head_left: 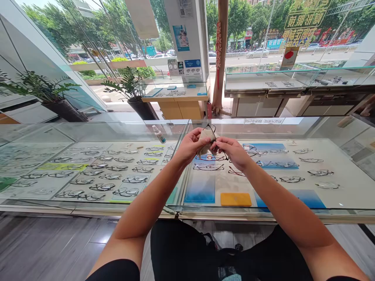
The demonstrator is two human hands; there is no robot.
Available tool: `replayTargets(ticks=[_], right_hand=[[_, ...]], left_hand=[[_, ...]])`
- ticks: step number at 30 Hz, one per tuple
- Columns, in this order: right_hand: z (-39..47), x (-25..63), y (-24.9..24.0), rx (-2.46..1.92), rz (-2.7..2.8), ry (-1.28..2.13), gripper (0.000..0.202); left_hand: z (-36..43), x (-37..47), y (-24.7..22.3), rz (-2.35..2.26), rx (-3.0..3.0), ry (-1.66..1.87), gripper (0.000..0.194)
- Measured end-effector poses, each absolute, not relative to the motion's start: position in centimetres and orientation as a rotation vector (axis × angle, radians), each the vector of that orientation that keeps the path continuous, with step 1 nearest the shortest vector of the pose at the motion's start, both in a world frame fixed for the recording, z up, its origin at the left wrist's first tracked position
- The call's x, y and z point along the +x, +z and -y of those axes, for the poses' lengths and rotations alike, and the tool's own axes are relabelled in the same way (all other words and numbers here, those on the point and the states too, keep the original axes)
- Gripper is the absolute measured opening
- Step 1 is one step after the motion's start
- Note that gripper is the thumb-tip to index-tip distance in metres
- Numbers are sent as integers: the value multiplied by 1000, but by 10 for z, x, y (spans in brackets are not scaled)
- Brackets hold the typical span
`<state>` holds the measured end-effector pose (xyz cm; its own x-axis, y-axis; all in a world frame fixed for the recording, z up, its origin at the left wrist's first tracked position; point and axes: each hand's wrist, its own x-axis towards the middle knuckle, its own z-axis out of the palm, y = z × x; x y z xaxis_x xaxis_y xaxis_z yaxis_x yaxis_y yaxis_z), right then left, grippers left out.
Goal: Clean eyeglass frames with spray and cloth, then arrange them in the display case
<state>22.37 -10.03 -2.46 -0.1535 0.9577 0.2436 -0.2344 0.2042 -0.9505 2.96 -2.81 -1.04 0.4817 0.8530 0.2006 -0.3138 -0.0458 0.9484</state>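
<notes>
Above the glass counter I hold a pair of dark-framed eyeglasses (pixel 214 135) between my two hands. My left hand (pixel 190 146) is closed on a beige cloth (pixel 206 135), which is folded around one lens of the eyeglasses. The fingers of my right hand (pixel 232 150) pinch the frame near its middle, and a thin temple hangs down beside them. Part of the frame is hidden by the cloth and my fingers. A small white spray bottle (pixel 158 134) stands on the counter to the left of my hands.
Beneath my hands, the glass display counter (pixel 187 210) holds many eyeglasses in rows, blue sheets (pixel 199 191) and a yellow case (pixel 236 199). Potted plants (pixel 143 107), a wooden cabinet (pixel 177 107) and more showcases (pixel 263 80) stand beyond, near the windows.
</notes>
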Motion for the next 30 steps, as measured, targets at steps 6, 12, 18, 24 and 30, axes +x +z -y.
replayTargets(ticks=[6,12,18,24,30], right_hand=[[102,222,-27,-728,1253,1283,34],[99,222,-34,-707,1256,1271,34],[98,219,-34,-723,1239,1250,41],[96,216,-40,-781,1223,1235,44],[95,216,-42,-769,1217,1286,49]], left_hand=[[32,30,-9,-483,1295,935,50],[36,31,-7,-439,1328,940,50],[42,35,-4,-385,1325,918,49],[44,38,-7,-446,1346,979,54],[47,39,-7,-449,1344,1028,55]])
